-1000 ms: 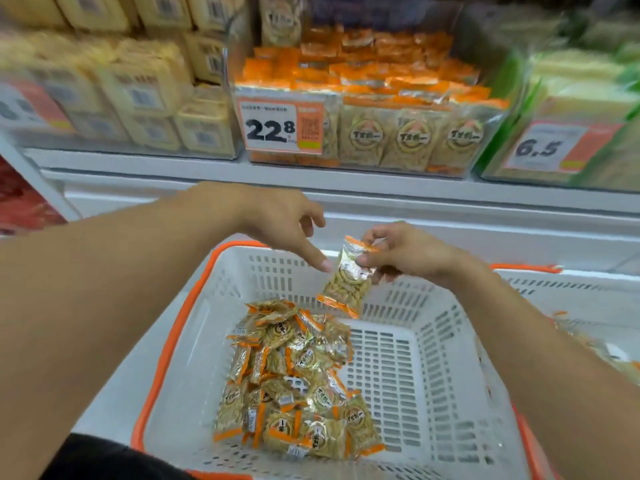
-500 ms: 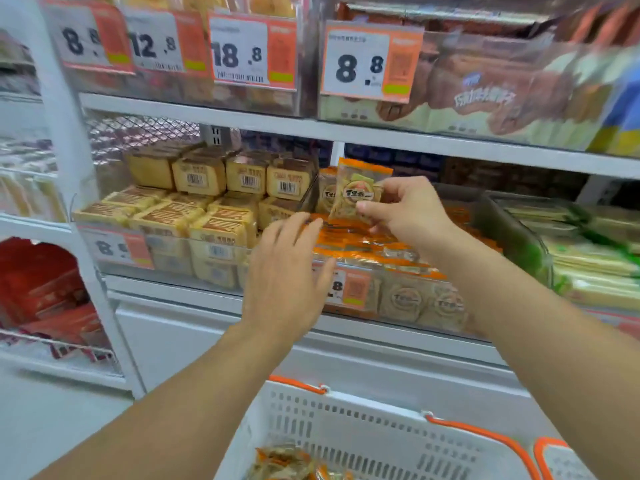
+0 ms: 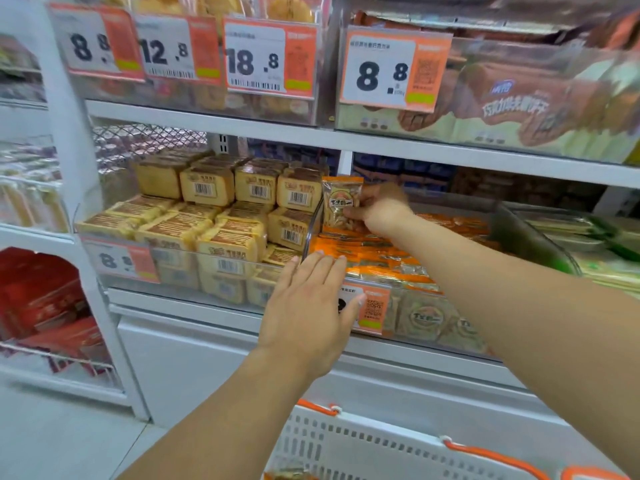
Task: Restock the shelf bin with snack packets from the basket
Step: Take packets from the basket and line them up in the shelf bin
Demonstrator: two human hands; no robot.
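My right hand (image 3: 379, 209) pinches a clear snack packet (image 3: 341, 202) with orange edges, held upright at the back left of the clear shelf bin (image 3: 533, 237). The bin is filled with several orange-edged packets (image 3: 374, 261) of the same kind. My left hand (image 3: 311, 306) stretches out flat with straight fingers at the bin's front left corner, fingertips at the divider, holding nothing. The white basket with an orange rim (image 3: 363, 445) shows at the bottom edge; one packet (image 3: 287, 474) peeks from it.
Yellow boxed cakes (image 3: 214, 216) fill the bin to the left. Price tags (image 3: 270, 57) hang on the shelf above, with brown biscuit packs (image 3: 519, 109) behind them. Green-edged packs (image 3: 606, 244) lie to the right. Red boxes (image 3: 41, 299) sit on a lower left shelf.
My view rose from the basket to the shelf. My right hand carried the packet up and reached deeper into the bin; my left hand lifted to the bin's front.
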